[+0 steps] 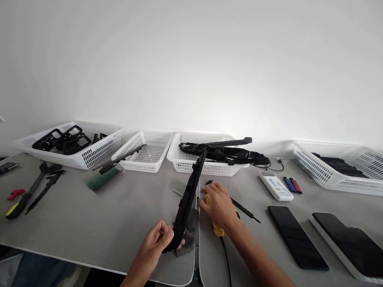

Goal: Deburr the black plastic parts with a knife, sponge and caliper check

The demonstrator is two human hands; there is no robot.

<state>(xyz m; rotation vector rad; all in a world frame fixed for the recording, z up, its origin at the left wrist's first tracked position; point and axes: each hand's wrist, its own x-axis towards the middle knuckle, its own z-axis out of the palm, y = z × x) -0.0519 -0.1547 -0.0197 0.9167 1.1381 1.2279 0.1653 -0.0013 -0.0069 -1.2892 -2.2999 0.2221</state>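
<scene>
Your left hand [156, 241] props a black frame [188, 197] on edge while your right hand [217, 204] rests at its side.

The frame stands upright on the desk [102, 225], its long axis running away from you toward the baskets, near end pinched in your left fingers, far end rising in front of the middle basket [189, 163]. Your right hand lies just right of the frame, fingers curled loosely over a yellow tool [217, 229] with a black cable; whether it grips the tool, you cannot tell from here. That middle basket holds long black parts; the left basket [85, 156] holds black frames, the small basket [149, 155] is nearly bare, and the right basket [344, 172] holds dark flat panels. Two phones [297, 237] lie to your right.
</scene>
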